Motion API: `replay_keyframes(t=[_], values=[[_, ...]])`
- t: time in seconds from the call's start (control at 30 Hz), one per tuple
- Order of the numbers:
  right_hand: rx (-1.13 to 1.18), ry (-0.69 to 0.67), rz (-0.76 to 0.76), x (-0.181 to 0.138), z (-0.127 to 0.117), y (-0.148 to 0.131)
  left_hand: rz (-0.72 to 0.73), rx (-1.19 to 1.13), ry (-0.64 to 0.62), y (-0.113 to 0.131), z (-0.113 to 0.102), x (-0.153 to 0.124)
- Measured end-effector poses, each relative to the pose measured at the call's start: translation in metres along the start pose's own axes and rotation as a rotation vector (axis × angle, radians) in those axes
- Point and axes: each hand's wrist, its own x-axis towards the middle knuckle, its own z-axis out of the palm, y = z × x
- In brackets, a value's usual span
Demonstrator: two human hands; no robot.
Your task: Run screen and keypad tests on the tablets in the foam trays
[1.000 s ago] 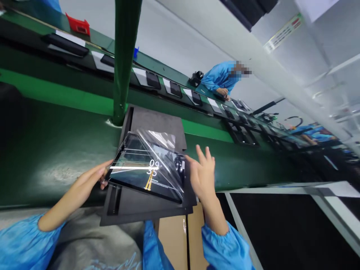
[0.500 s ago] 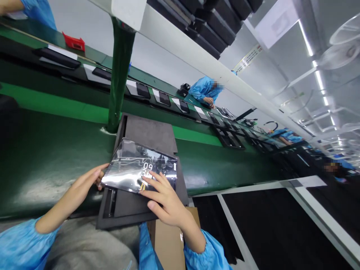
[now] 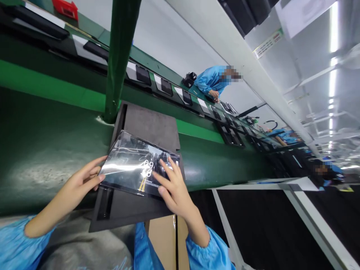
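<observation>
1. With the left grip [image 3: 80, 180], pinching the left end of the tablet [image 3: 135, 150], thumb at the near corner.
2. With the right grip [image 3: 177, 191], grasping nothing: spread loosely, fingertips over the right half of the screen; touching or just above, cannot tell which.
3. Tablet slanted, face up, above the dark tray [image 3: 132, 210] by the tabletop's near edge; lit with large clock digits and faced with glossy clear film [image 3: 118, 165] showing wavy reflections.
4. Under it, tray apparently jutting past the near edge of the tabletop [image 3: 56, 150], over a cardboard box [image 3: 161, 240].
5. By the tray's far left corner, a green post [image 3: 119, 56].
6. Beyond the tabletop's far edge, a row of dark flat devices [image 3: 144, 76] with white sheets [image 3: 158, 81]; farther off, a red bin [image 3: 65, 8] leftward and a co-worker in blue [image 3: 212, 77] rightward.
</observation>
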Motion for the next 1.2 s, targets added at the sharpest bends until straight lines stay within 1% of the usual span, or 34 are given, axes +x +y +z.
replay_keyframes(t=[0.03,0.1,0.13,0.17,0.2,0.23,0.27,0.3,0.33,0.37,0.43,0.47,0.5,0.53,0.57,0.6,0.63,0.67,0.7,0.77,0.8,0.83,0.87,0.9,0.93,0.97,1.0,1.1,1.2], values=[[-0.004,-0.037,-0.042,-0.001,0.004,-0.002,-0.003,0.012,0.005,-0.001,-0.001,-0.001],[-0.022,-0.142,-0.132,-0.001,0.005,0.005,-0.02,0.03,0.015,-0.004,-0.002,-0.002],[-0.054,-0.158,-0.125,0.0,0.001,0.013,-0.033,0.032,0.012,-0.006,-0.003,-0.003],[-0.105,-0.127,-0.064,0.002,-0.006,0.023,-0.047,0.03,0.004,-0.008,-0.003,-0.003],[-0.16,-0.059,0.035,0.003,-0.013,0.032,-0.06,0.023,-0.001,-0.01,-0.004,-0.003],[-0.21,0.038,0.151,0.005,-0.021,0.039,-0.072,0.018,-0.005,-0.012,-0.005,-0.004],[-0.229,0.112,0.219,0.006,-0.027,0.043,-0.081,0.015,-0.007,-0.014,-0.007,-0.004],[-0.211,0.149,0.22,0.007,-0.031,0.043,-0.089,0.014,-0.009,-0.015,-0.008,-0.004],[-0.168,0.139,0.16,0.008,-0.032,0.04,-0.096,0.014,-0.006,-0.017,-0.009,-0.004],[-0.111,0.082,0.06,0.009,-0.031,0.035,-0.103,0.014,-0.005,-0.018,-0.01,-0.004],[-0.029,-0.094,-0.122,0.01,-0.023,0.025,-0.114,0.017,-0.012,-0.019,-0.011,-0.004],[-0.02,-0.174,-0.163,0.011,-0.018,0.022,-0.113,0.019,-0.015,-0.019,-0.012,-0.004],[-0.033,-0.216,-0.162,0.011,-0.014,0.022,-0.108,0.022,-0.016,-0.019,-0.012,-0.004],[-0.067,-0.202,-0.111,0.011,-0.011,0.024,-0.098,0.024,-0.018,-0.019,-0.012,-0.004],[-0.117,-0.134,-0.022,0.01,-0.01,0.027,-0.088,0.026,-0.023,-0.019,-0.012,-0.004],[-0.167,-0.032,0.073,0.009,-0.01,0.031,-0.081,0.03,-0.026,-0.018,-0.012,-0.004],[-0.203,0.064,0.131,0.008,-0.01,0.032,-0.075,0.035,-0.029,-0.017,-0.011,-0.003],[-0.216,0.113,0.122,0.008,-0.011,0.033,-0.07,0.041,-0.031,-0.017,-0.011,-0.003],[-0.203,0.097,0.045,0.007,-0.011,0.033,-0.066,0.048,-0.035,-0.016,-0.011,-0.003],[-0.135,-0.061,-0.173,0.008,-0.012,0.035,-0.053,0.066,-0.037,-0.015,-0.011,-0.002],[-0.106,-0.122,-0.196,0.008,-0.012,0.04,-0.042,0.074,-0.038,-0.015,-0.012,-0.001],[-0.104,-0.076,-0.051,0.007,-0.012,0.047,-0.033,0.086,-0.04,-0.015,-0.013,0.0],[-0.082,0.045,0.195,0.005,-0.012,0.057,-0.023,0.103,-0.035,-0.016,-0.014,0.002],[-0.014,0.21,0.453,0.002,-0.012,0.067,-0.011,0.121,-0.022,-0.017,-0.015,0.005],[0.106,0.355,0.64,-0.003,-0.011,0.077,0.009,0.139,-0.005,-0.019,-0.016,0.008],[0.155,0.411,0.71,-0.01,-0.008,0.085,0.037,0.155,0.015,-0.021,-0.015,0.011],[0.209,0.434,0.743,-0.016,-0.004,0.089,0.073,0.168,0.033,-0.023,-0.012,0.015],[0.352,0.438,0.751,-0.029,0.017,0.088,0.177,0.195,0.056,-0.032,0.006,0.02],[0.494,0.466,0.752,-0.033,0.03,0.079,0.207,0.241,0.062,-0.043,0.032,0.01]])
